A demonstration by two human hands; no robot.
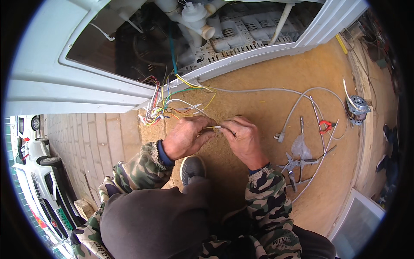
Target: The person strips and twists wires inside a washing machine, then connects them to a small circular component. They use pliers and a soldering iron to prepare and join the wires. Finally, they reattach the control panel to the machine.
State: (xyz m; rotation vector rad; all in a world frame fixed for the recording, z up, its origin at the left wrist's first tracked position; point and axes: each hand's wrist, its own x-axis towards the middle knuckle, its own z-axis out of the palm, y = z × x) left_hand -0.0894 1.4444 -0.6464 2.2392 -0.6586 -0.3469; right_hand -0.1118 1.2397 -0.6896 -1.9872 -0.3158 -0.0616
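Note:
My left hand and my right hand are close together in the middle, fingers closed on a thin white and yellow wire between them. Behind my hands a loose bundle of coloured wires spills from the lower opening of a white appliance, along with a teal sleeved cable. A grey cable runs right to a plug on the tan floor. Inside the appliance are white plastic fittings above a perforated base; part of the interior is dark.
Right of my hands lie red-handled pliers, a metal spider bracket, rods and a motor. A glazed panel is lower right. Parked white vehicles stand on paving at left. My shoe is below; dark shoes show far right.

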